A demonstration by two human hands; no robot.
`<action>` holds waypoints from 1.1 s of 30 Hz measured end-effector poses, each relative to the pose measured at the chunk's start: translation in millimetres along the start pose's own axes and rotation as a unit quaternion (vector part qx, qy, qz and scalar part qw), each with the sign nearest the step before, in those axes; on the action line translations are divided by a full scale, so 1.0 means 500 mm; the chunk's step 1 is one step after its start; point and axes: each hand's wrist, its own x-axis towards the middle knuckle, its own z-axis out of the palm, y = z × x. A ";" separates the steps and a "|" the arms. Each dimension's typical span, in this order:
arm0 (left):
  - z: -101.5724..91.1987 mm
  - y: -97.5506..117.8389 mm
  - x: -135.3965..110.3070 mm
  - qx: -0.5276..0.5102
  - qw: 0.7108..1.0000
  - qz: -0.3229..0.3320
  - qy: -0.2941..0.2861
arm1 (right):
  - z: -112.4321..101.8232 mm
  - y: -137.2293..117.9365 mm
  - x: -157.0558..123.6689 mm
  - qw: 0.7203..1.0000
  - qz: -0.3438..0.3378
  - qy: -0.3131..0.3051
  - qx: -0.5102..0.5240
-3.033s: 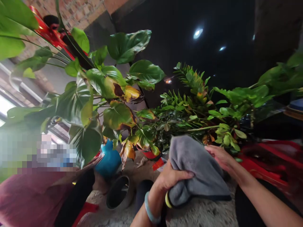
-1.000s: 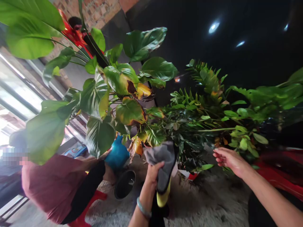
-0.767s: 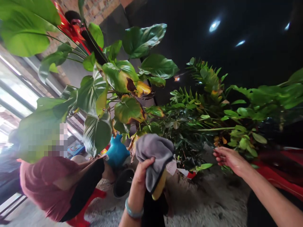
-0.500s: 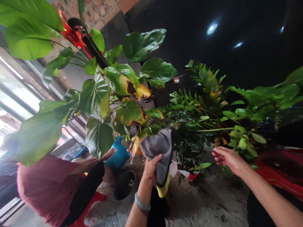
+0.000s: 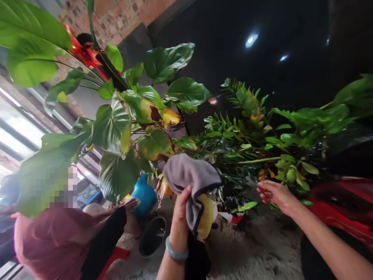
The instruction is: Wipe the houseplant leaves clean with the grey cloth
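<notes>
My left hand [image 5: 181, 212], with a pale bracelet at the wrist, is closed around a grey cloth with a yellow underside [image 5: 190, 175]. The cloth bunches up above my thumb and hangs down on the right. My right hand [image 5: 274, 194] reaches in from the right with fingertips pinched together beside the lower leaves of a green plant [image 5: 291, 140]. Whatever lies between those fingertips is too small to make out. Ahead of the cloth grows a broad-leaved plant [image 5: 116, 128], some of its leaves yellow and brown at the edges.
A person in a pink top [image 5: 52, 241] sits at the left near a blue vessel [image 5: 144, 194] and a black bucket [image 5: 152, 236]. Something red [image 5: 340, 206] stands at the right. A dark glossy wall [image 5: 227, 46] rises behind the plants.
The cloth has swung and opened out, showing more of its yellow side. My left hand has turned with it. My right hand stays by the plant; the view has shifted slightly.
</notes>
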 end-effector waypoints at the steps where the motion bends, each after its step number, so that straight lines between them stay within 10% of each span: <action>1: 0.010 -0.026 -0.001 0.005 1.000 -0.011 -0.005 | 0.001 0.001 0.001 1.000 0.001 0.004 0.000; 5: 0.012 -0.122 -0.047 0.036 0.986 -0.105 -0.123 | -0.002 0.003 0.002 1.000 -0.001 0.010 -0.001; 8: 0.021 -0.109 -0.077 0.056 0.971 -0.124 -0.196 | -0.004 0.000 -0.004 1.000 -0.009 0.006 0.006; 13: 0.142 0.000 -0.035 0.004 0.993 0.027 -0.111 | 0.006 -0.009 -0.018 1.000 -0.007 0.006 0.009; 16: 0.201 -0.013 -0.005 -0.029 0.996 0.051 -0.070 | 0.012 -0.010 -0.019 1.000 0.004 0.019 0.006; 23: 0.121 -0.144 -0.063 0.090 0.981 -0.110 -0.131 | 0.004 -0.002 -0.007 0.999 0.026 0.041 -0.006; 30: 0.184 0.001 -0.048 0.044 0.985 0.047 -0.158 | 0.004 -0.004 -0.014 1.000 0.011 0.022 0.000; 33: 0.223 -0.006 -0.021 0.013 0.990 0.086 -0.107 | 0.008 -0.005 -0.012 1.000 0.015 0.027 0.001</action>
